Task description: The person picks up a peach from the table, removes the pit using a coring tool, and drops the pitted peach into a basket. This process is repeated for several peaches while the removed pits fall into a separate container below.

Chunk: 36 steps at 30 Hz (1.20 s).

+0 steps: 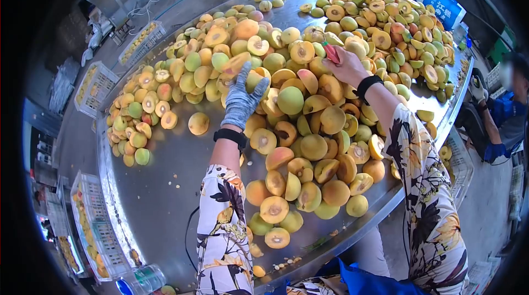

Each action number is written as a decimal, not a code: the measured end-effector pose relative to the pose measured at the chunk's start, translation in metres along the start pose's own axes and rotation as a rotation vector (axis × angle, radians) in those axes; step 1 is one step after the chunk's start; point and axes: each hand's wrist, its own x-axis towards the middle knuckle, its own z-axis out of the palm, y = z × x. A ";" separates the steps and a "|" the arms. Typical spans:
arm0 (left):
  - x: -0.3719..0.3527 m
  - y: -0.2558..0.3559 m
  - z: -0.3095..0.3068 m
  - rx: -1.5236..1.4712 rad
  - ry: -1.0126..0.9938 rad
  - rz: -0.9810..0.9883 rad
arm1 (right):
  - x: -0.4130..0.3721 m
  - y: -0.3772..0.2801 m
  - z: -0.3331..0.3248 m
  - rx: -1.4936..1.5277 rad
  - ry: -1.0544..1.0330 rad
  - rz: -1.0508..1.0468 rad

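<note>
Pinching one red tool [331, 52] in one bare right hand [350, 69] and curving one gloved left hand [241, 101] round one yellow fruit [254, 80], clasped or merely touched, impossible to tell, on one metal table [165, 201], best keep the tool angled away from the glove, amid a heap [314, 148] of fruit too many to count.

heaped yellow fruit [274, 209], many halved, red tool [330, 52]
</note>
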 end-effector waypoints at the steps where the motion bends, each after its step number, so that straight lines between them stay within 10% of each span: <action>1: 0.006 -0.004 0.004 0.029 0.010 0.061 | 0.006 0.007 0.008 0.013 0.017 0.002; 4: 0.025 0.013 -0.015 -0.083 -0.213 -0.181 | 0.020 0.013 0.024 -0.106 0.002 0.030; 7: 0.073 -0.088 0.022 -0.350 -0.297 0.027 | 0.024 0.003 0.028 -0.202 0.009 0.084; 14: 0.005 -0.001 -0.016 -0.628 -0.418 -0.371 | -0.003 -0.006 0.037 -0.180 -0.008 -0.006; 18: -0.038 0.015 -0.035 -1.123 -0.410 -0.509 | -0.039 -0.043 0.029 -0.177 -0.139 0.335; 20: -0.064 0.016 -0.049 -0.613 -0.564 -0.527 | -0.061 -0.051 0.038 -0.154 -0.146 0.299; 28: -0.189 -0.050 -0.102 -0.348 -0.809 -0.429 | -0.147 -0.140 0.063 0.010 -0.227 -0.097; 34: -0.265 -0.001 -0.178 0.229 -0.536 -0.304 | -0.198 -0.211 0.082 0.172 -0.336 -0.227; 36: -0.287 0.009 -0.201 0.244 -0.139 -0.391 | -0.203 -0.230 0.062 0.237 -0.116 -0.369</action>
